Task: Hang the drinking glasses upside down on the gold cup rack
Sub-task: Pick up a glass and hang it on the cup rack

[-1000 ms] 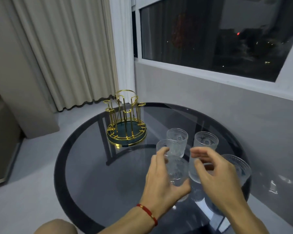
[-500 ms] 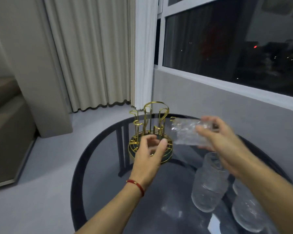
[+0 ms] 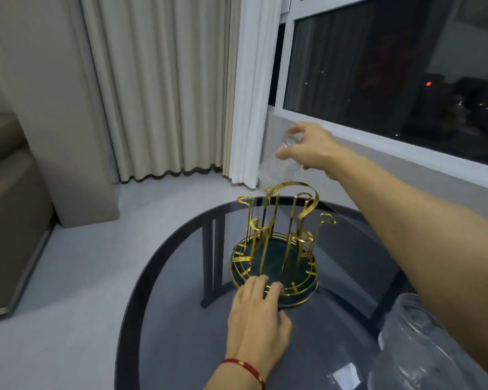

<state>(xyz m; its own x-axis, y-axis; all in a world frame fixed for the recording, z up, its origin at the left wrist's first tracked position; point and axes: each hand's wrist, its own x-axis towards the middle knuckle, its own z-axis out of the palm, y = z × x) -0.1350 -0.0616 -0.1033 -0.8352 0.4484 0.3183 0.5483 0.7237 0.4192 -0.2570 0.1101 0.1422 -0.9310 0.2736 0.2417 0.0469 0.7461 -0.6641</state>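
Observation:
The gold cup rack (image 3: 279, 243) with hooked prongs and a dark green round base stands on the dark glass table (image 3: 181, 333). My left hand (image 3: 258, 319) rests on the near rim of the rack's base, fingers over the gold wires. My right hand (image 3: 312, 147) holds a clear textured drinking glass (image 3: 276, 167) tilted mouth-down just above the rack's top loop. Another clear glass (image 3: 423, 350) stands close at the bottom right, partly cut off by the frame.
Beige curtains (image 3: 158, 88) and a white curtain hang behind the table, with a dark window (image 3: 392, 68) at the right. A beige sofa (image 3: 6, 206) sits at the left. The round table edge curves near the grey floor.
My right hand has lifted the glass higher and turned it mouth-down over the rack. My left hand has dropped onto the rack's base rim. The view has moved closer to the rack.

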